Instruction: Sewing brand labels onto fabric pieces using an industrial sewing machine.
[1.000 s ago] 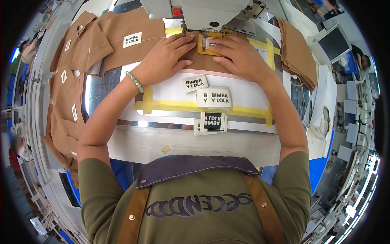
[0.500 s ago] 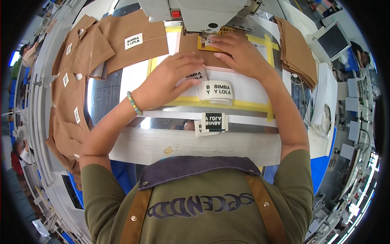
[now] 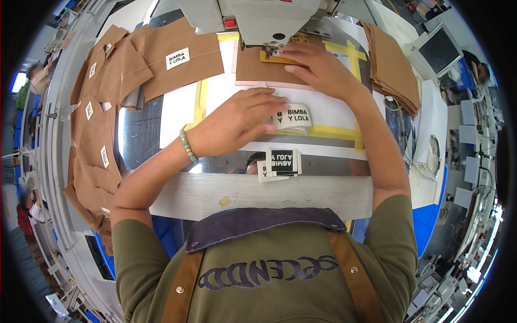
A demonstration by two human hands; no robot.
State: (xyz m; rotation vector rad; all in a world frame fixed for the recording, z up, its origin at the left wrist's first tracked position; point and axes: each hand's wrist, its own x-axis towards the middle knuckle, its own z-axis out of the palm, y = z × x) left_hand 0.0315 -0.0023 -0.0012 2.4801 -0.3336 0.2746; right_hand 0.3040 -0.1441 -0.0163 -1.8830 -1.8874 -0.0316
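Observation:
My right hand (image 3: 321,65) lies with fingers stretched out over a brown fabric piece (image 3: 250,67) beneath the sewing machine head (image 3: 277,24). Its fingertips rest at the edge of a yellow template (image 3: 267,56), where part of a small white label shows. My left hand (image 3: 237,116), a beaded bracelet at the wrist, hovers palm down over the white sheet. Its fingers extend to the left side of a stack of white printed labels (image 3: 298,116), with the thumb apart; whether the fingertips touch the stack cannot be made out. Nothing shows gripped in either hand.
Brown pieces with white labels (image 3: 191,51) spread along the left side. A brown fabric stack (image 3: 393,67) stands at the right, near a monitor (image 3: 440,48) and a white box (image 3: 428,137). Black and white labels (image 3: 282,162) lie at the front edge. Yellow tape (image 3: 344,132) borders the sheet.
My left hand has moved right and slightly nearer to me, onto the left part of the label stack. My right hand stays by the template, shifted only slightly.

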